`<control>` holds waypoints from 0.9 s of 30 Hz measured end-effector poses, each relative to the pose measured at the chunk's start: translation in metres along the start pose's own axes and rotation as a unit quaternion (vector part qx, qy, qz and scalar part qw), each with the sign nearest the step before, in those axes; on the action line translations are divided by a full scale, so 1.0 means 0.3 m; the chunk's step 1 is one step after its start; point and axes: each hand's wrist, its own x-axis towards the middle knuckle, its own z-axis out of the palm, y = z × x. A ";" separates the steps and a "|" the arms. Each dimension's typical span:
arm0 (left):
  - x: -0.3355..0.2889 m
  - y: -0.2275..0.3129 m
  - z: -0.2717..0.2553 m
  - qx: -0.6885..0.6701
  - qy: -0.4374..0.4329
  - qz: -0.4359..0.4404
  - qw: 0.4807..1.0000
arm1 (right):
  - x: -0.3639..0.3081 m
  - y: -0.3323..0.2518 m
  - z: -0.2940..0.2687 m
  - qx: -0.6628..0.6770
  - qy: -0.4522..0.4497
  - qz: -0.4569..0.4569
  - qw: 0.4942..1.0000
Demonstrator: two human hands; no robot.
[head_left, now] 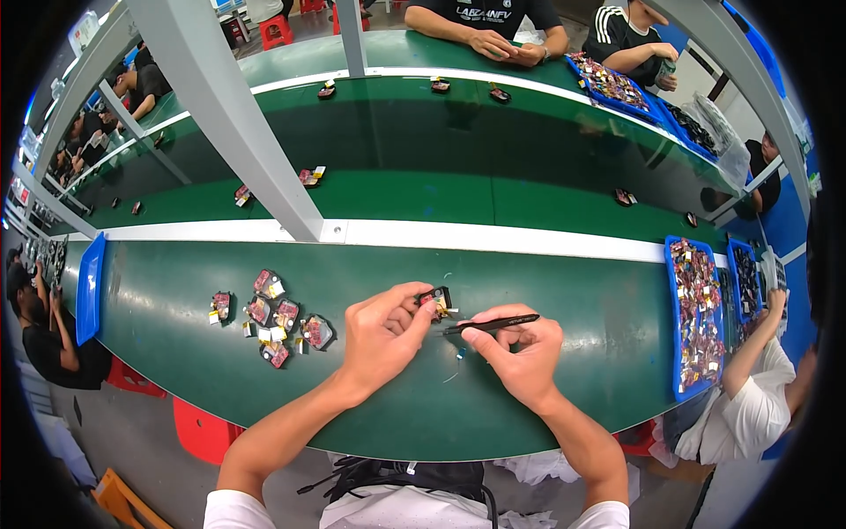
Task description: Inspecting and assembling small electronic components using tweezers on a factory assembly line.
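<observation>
A small black and red component [436, 301] is pinched between the thumb and fingertips of the left hand [383, 331], just above the green conveyor belt [546, 291] and near its front edge. Black tweezers [493, 324] are gripped in the closed fingers of the right hand [524, 353], with the tips pointed at the component and almost touching it. To the left of the left hand, a cluster of similar red and black components [273, 322] is laid on the belt, while a blue tray [696, 317] filled with parts is set at the belt's right end.
</observation>
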 end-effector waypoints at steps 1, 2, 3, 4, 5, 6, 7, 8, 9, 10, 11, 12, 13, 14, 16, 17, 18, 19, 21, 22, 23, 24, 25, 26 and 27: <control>-0.001 -0.002 0.002 0.002 0.004 0.005 1.000 | -0.001 0.006 0.001 -0.030 0.015 -0.008 0.999; -0.001 -0.001 0.003 0.005 0.008 0.011 1.000 | 0.000 0.009 0.002 -0.061 0.030 -0.017 0.998; -0.001 -0.003 0.004 0.005 0.008 0.010 1.000 | 0.000 0.010 0.001 -0.061 0.030 -0.017 0.998; -0.002 -0.005 0.005 0.012 0.009 0.018 1.000 | 0.001 0.010 0.000 -0.067 0.040 -0.017 0.997; -0.002 -0.007 0.004 0.020 0.010 0.026 0.999 | 0.002 0.011 0.001 -0.073 0.049 -0.017 0.996; -0.003 -0.008 0.003 0.020 0.010 0.025 0.999 | 0.004 0.009 0.003 -0.073 0.049 -0.017 0.996; -0.004 -0.008 0.002 0.025 0.007 0.028 0.999 | 0.005 0.003 0.005 -0.079 0.046 -0.014 0.996; -0.005 -0.008 0.001 0.029 0.004 0.031 0.999 | 0.005 0.000 0.007 -0.085 0.044 -0.012 0.995; -0.005 -0.009 0.000 0.029 0.004 0.030 0.999 | 0.004 0.002 0.006 -0.085 0.044 -0.011 0.995; -0.006 -0.010 -0.001 0.031 0.001 0.037 0.999 | 0.003 0.004 0.005 -0.075 0.042 -0.004 0.996; -0.007 -0.009 -0.002 0.035 -0.002 0.043 0.998 | 0.003 0.006 0.005 -0.064 0.040 0.003 0.997; -0.007 -0.006 -0.002 0.035 -0.001 0.043 0.998 | 0.004 0.005 0.006 -0.064 0.039 0.003 0.997; -0.007 -0.002 -0.003 0.026 -0.005 0.037 0.999 | 0.008 0.003 0.006 -0.036 0.042 0.025 0.998; -0.008 0.001 -0.001 0.016 -0.008 0.031 0.999 | 0.010 0.002 0.005 -0.008 0.046 0.048 0.998; -0.010 0.004 0.001 0.010 -0.011 0.031 0.999 | 0.014 0.002 0.003 0.003 0.044 0.056 0.997; -0.011 0.004 0.001 0.004 -0.012 0.032 0.999 | 0.016 0.003 0.002 0.015 0.042 0.064 0.997; -0.012 0.002 0.001 0.005 -0.012 0.031 0.999 | 0.018 0.002 0.001 0.015 0.042 0.064 0.997; -0.014 0.001 0.002 0.002 -0.015 0.030 0.999 | 0.019 0.001 0.000 0.016 0.037 0.063 0.997; -0.014 -0.002 0.003 -0.001 -0.019 0.029 0.999 | 0.020 0.000 -0.005 0.017 0.033 0.062 0.997; -0.014 -0.003 0.004 0.002 -0.015 0.039 0.999 | 0.020 0.003 -0.009 0.008 0.029 0.053 0.998; -0.014 -0.003 0.006 0.006 -0.010 0.049 0.999 | 0.019 0.004 -0.012 -0.001 0.025 0.044 0.999; -0.014 -0.003 0.006 0.006 -0.010 0.049 0.999 | 0.020 0.003 -0.012 -0.001 0.025 0.044 0.999; -0.014 -0.002 0.006 0.008 -0.003 0.041 0.999 | 0.020 0.001 -0.012 -0.009 0.036 0.031 0.999; -0.013 -0.003 0.007 0.010 0.003 0.032 0.999 | 0.021 0.000 -0.012 -0.017 0.046 0.017 0.999; -0.013 -0.004 0.008 0.009 0.004 0.032 0.999 | 0.020 0.000 -0.011 -0.017 0.046 0.017 0.999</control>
